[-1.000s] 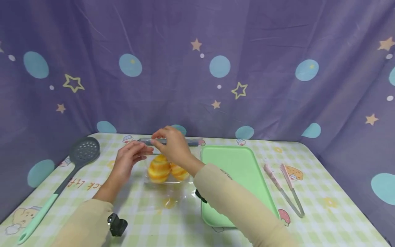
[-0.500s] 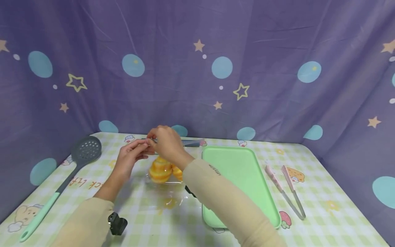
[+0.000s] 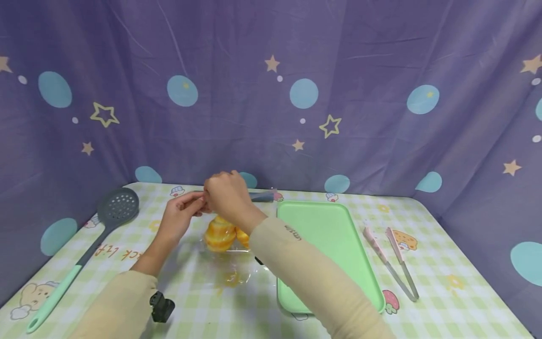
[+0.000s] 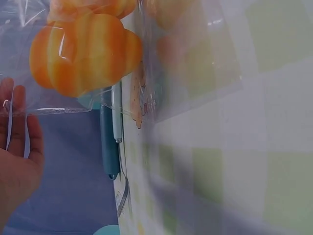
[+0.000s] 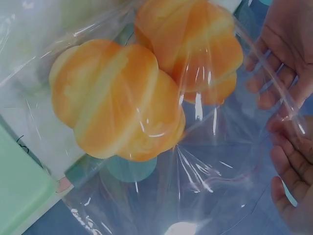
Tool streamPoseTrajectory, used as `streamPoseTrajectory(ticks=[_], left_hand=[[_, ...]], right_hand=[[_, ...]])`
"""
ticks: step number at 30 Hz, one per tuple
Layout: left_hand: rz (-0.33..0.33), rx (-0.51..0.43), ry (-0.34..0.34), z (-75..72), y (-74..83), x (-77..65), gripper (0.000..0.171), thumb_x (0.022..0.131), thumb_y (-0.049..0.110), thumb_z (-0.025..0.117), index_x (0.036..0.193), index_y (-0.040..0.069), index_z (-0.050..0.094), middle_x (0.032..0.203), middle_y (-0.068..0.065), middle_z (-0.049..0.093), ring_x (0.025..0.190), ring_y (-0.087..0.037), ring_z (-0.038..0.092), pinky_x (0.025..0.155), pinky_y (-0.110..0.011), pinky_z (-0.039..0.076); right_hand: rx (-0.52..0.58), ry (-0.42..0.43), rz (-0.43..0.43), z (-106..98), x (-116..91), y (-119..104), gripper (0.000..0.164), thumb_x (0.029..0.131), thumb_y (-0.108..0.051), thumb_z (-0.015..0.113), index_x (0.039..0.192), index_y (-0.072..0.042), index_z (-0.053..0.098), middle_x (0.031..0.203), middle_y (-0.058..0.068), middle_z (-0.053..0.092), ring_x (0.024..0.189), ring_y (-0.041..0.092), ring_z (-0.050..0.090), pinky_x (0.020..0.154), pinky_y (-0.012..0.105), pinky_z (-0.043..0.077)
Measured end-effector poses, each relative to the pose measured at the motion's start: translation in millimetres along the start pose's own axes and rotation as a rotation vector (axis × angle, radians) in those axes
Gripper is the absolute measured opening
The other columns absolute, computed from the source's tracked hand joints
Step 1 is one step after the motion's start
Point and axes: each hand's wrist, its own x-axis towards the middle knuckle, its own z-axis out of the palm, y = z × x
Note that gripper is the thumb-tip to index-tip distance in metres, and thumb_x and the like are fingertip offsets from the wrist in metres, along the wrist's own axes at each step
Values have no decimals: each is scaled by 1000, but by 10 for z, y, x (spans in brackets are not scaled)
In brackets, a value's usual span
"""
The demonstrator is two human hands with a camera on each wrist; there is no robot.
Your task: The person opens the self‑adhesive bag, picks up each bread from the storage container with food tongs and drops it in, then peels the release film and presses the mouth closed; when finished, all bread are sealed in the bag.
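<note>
A clear plastic bag (image 5: pixel 215 166) holds two orange-and-yellow bread rolls, the near roll (image 5: pixel 112 98) and the farther roll (image 5: pixel 190 49). In the head view the rolls (image 3: pixel 220 234) stand left of the green tray (image 3: pixel 322 235), below both hands. My left hand (image 3: pixel 179 212) pinches the bag's top edge between thumb and fingers. Close against it, my right hand (image 3: pixel 230 197) grips the same edge with curled fingers, its fingertips hidden in the head view. The bag's film (image 4: pixel 195 63) spreads in front of the left wrist camera.
A slotted skimmer (image 3: pixel 118 207) with a mint handle lies at the left. Pink-tipped tongs (image 3: pixel 400 263) lie right of the tray. Behind the bag are a dark slim utensil (image 3: pixel 262 195) and, in the left wrist view, a teal handle (image 4: pixel 110 147). A purple curtain (image 3: pixel 254 94) hangs behind.
My right hand has moved left to meet the left hand, and its fingers have curled in at the bag's top edge. The left hand stays nearly in place.
</note>
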Motion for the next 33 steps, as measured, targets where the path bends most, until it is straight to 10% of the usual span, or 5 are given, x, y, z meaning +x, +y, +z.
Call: streamPoseTrajectory(ticks=[10, 19, 33], left_hand=[[19, 46, 40, 34, -10, 31, 29, 102, 1, 59, 123, -19, 61, 79, 22, 70, 74, 1, 67, 69, -17, 54], [12, 27, 16, 29, -7, 26, 24, 103, 4, 60, 119, -12, 66, 84, 19, 72, 75, -1, 69, 70, -18, 55], [4, -40, -5, 23, 29, 30, 15, 106, 10, 56, 103, 7, 70, 78, 11, 75, 73, -6, 72, 70, -21, 55]], right_hand=[[-73, 41, 20, 57, -19, -26, 13, 94, -30, 71, 89, -18, 70, 84, -6, 64, 81, 12, 61, 70, 25, 48], [176, 6, 78, 89, -37, 53, 17, 103, -22, 60, 104, -13, 74, 95, -2, 70, 90, 14, 67, 78, 26, 53], [254, 104, 32, 133, -118, 143, 20, 96, -29, 74, 111, -16, 79, 101, -3, 73, 92, 11, 68, 79, 21, 52]])
